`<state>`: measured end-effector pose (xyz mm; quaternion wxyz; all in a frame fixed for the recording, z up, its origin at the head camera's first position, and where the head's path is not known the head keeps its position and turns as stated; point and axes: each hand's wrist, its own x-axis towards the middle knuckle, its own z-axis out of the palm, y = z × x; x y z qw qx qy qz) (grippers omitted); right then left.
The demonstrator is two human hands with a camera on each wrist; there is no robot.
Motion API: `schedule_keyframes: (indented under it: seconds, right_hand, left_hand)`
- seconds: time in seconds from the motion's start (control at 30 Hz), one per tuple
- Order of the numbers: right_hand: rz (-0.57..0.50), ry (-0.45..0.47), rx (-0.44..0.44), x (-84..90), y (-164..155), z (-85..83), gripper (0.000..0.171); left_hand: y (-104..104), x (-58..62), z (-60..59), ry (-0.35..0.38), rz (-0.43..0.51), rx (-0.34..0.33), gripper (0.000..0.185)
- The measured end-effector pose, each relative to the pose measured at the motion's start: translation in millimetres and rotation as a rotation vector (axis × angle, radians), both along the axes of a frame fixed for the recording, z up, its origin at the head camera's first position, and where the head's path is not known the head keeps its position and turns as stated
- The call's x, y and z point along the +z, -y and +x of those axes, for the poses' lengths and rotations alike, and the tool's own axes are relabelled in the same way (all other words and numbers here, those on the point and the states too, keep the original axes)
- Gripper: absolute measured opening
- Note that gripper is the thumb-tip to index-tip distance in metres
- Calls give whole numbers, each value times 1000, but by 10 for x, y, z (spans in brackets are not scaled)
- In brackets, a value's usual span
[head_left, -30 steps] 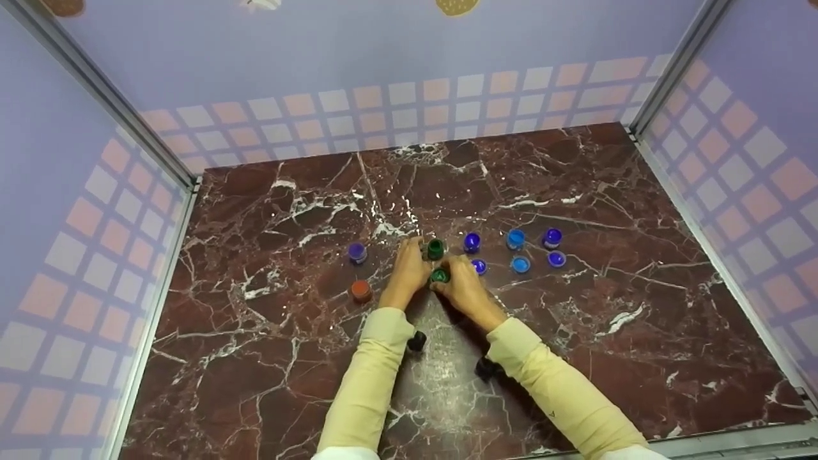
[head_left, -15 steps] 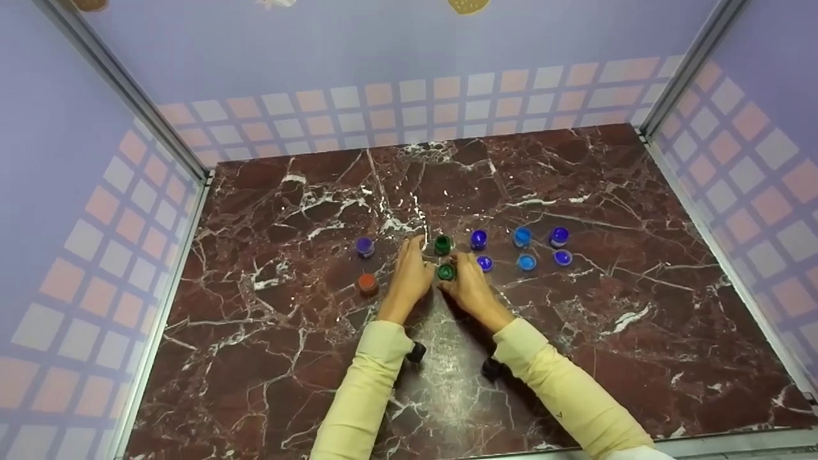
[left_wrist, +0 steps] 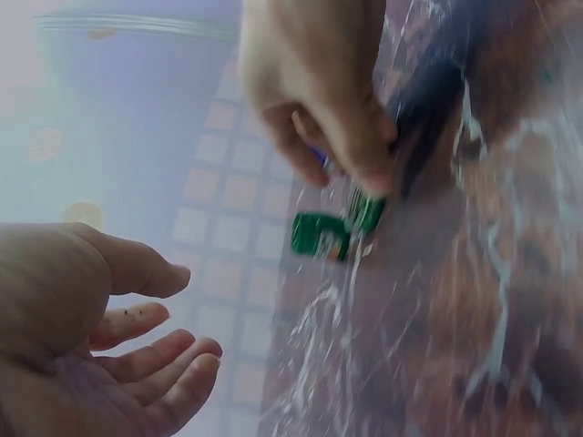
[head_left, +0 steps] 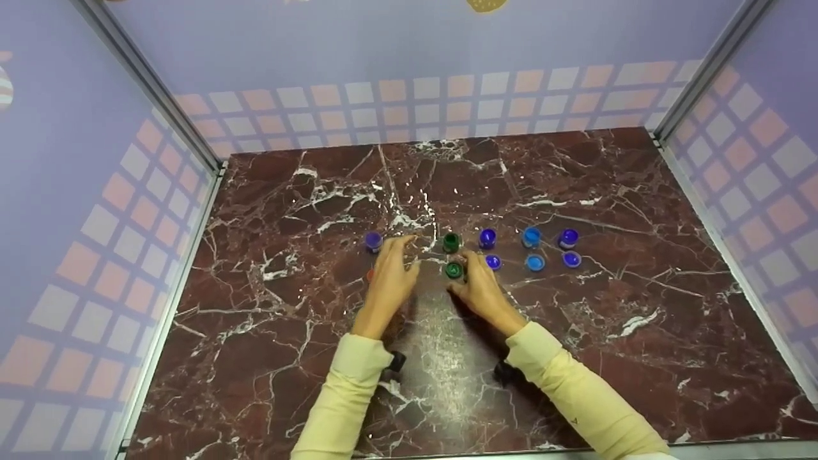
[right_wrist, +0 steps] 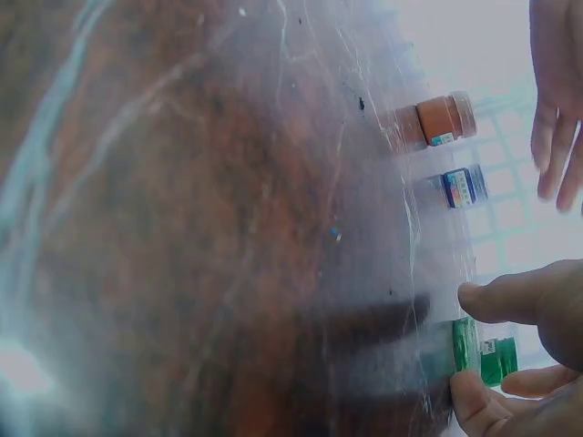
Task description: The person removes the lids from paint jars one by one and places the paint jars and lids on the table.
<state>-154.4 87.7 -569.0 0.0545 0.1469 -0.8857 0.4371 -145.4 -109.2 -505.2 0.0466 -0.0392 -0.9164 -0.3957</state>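
Observation:
My right hand (head_left: 479, 291) is beside a green lid (head_left: 454, 269) that lies on the table in front of an uncapped green paint jar (head_left: 451, 242). In the right wrist view its fingertips touch the edge of the green lid (right_wrist: 465, 346), while the thumb stands a little apart from it. My left hand (head_left: 390, 281) holds nothing; its fingers are loosely bent in the left wrist view. It hovers near a purple paint jar (head_left: 373, 241) and overlaps an orange paint jar (head_left: 370, 275), hiding most of it in the head view. Both jars (right_wrist: 442, 120) appear capped.
To the right stand a dark blue jar (head_left: 487, 239), a light blue jar (head_left: 531, 237) and a violet-blue jar (head_left: 569, 239), uncapped, each with its lid in front. Patterned panels (head_left: 409, 108) enclose the marbled table (head_left: 307, 383) at the back and sides.
My left hand has left the green jar and moved left toward the purple and orange jars. My right hand stays by the green lid, its thumb now spread from it. The head view has shifted slightly.

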Motion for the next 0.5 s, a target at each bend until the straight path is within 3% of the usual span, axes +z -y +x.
schedule_keyframes:
  seconds: [0.13, 0.23, 0.4, 0.5]
  right_hand:
    - [19, -5, -3, 11, 18, -7, 53]
    - [28, 1, -8, 16, 42, -10, 51]
    - [28, 13, -10, 43, 71, 48, 54]
    - [57, -33, 2, 74, 86, 119, 57]
  left_hand:
    - [246, -5, 72, -52, -79, 40, 53]
    - [428, -64, 108, -48, -141, 61, 55]
    - [617, -205, 130, 73, -175, 55, 62]
    - [653, -279, 127, 136, -170, 40, 65]
